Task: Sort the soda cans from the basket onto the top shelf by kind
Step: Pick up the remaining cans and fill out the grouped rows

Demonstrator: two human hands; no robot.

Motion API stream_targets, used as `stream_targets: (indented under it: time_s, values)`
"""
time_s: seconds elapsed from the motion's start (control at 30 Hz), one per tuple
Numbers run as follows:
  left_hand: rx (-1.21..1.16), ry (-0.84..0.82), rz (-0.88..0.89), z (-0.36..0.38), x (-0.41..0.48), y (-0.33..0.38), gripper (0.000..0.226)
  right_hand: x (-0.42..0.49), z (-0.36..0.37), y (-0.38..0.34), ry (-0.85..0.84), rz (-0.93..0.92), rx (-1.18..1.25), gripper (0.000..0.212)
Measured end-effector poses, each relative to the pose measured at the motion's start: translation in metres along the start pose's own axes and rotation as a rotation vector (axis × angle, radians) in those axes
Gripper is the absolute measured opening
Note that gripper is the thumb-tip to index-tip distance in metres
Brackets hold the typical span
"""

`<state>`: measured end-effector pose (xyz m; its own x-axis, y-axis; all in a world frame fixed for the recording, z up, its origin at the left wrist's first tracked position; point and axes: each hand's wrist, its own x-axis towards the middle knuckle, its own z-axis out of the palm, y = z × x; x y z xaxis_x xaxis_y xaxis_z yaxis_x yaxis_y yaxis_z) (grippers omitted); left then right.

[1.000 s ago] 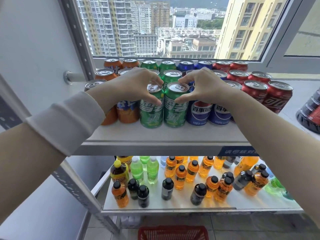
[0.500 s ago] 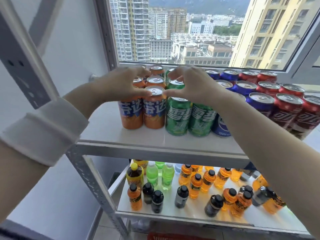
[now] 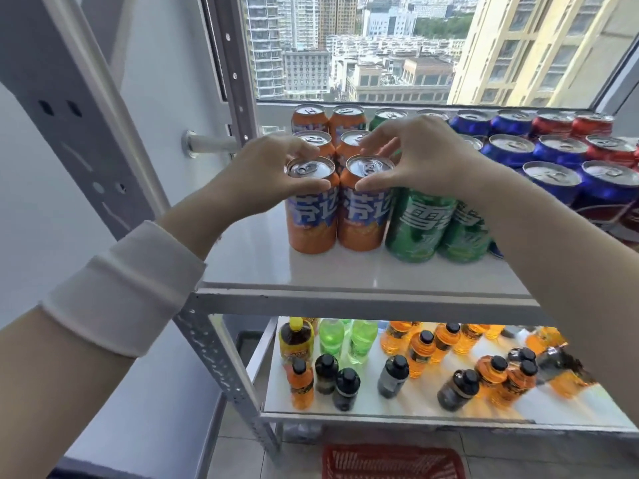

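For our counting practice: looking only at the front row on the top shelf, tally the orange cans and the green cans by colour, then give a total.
Orange cans: 2
Green cans: 2
Total: 4

Orange aluminium soda cans (image 3: 313, 209) are standing in two columns at the left of the white top shelf (image 3: 345, 274), running back toward the window (image 3: 380, 46). Green aluminium soda cans (image 3: 420, 224) are sitting just right of them, touching. Blue aluminium soda cans (image 3: 551, 179) are lying further right, and red aluminium soda cans (image 3: 587, 124) are standing at the far right. Plastic drink bottles (image 3: 394, 375) are standing on the lower shelf (image 3: 380, 414) beneath. A red plastic mesh basket (image 3: 392, 461) is sitting on the floor below, in front.
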<state>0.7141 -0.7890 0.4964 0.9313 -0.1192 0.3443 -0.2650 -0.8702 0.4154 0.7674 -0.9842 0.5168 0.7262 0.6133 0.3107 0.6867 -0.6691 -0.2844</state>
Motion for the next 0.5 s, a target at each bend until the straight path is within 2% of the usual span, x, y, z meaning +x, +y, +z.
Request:
stream_targets:
  time_s: [0.5]
  values:
    - [-0.053,-0.06,0.018,-0.0055,-0.0053,0.0001,0.054,-0.0078,-0.0063,-0.0039,-0.026,0.039,0.013,0.059]
